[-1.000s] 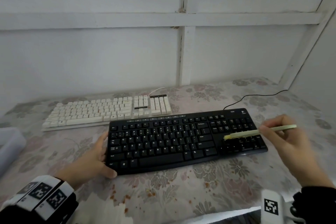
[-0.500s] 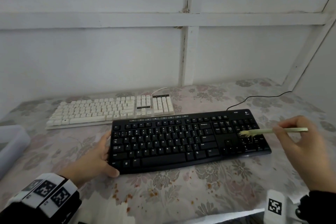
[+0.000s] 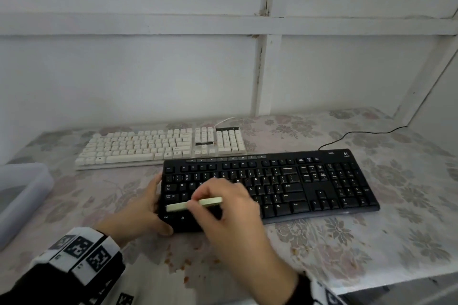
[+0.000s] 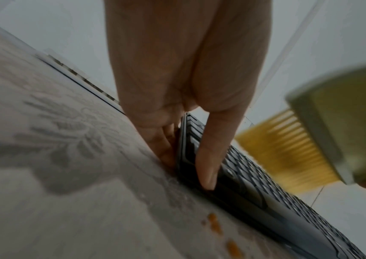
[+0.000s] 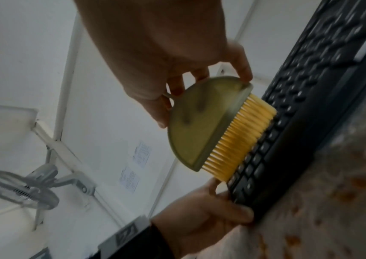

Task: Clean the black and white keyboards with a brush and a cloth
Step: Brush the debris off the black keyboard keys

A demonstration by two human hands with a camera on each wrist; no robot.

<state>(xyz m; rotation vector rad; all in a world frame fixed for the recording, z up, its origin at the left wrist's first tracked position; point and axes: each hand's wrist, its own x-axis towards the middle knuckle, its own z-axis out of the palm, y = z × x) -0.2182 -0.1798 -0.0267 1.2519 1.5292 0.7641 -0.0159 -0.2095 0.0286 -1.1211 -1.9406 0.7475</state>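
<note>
A black keyboard [image 3: 297,186] lies in front of me on the flowered tablecloth, with a white keyboard [image 3: 153,147] behind it to the left. My left hand [image 3: 146,208] grips the black keyboard's left end [image 4: 201,157], thumb at the front corner. My right hand [image 3: 230,205] pinches a pale green brush [image 3: 195,203] with yellow bristles [image 5: 239,140] over the keys at the left end [image 5: 288,122]. In the left wrist view the brush [image 4: 310,136] hangs just right of my fingers [image 4: 208,157]. No cloth is in view.
A translucent plastic box [image 3: 19,195] stands at the table's left edge. The black keyboard's cable [image 3: 359,134] runs back right toward the wall. Orange crumbs [image 3: 183,265] lie on the tablecloth [image 3: 396,230] in front of the keyboard. A wall fan [image 5: 28,189] shows in the right wrist view.
My right hand has carried the brush from the number pad at the right end across to the left end of the black keyboard. The left hand has kept its grip.
</note>
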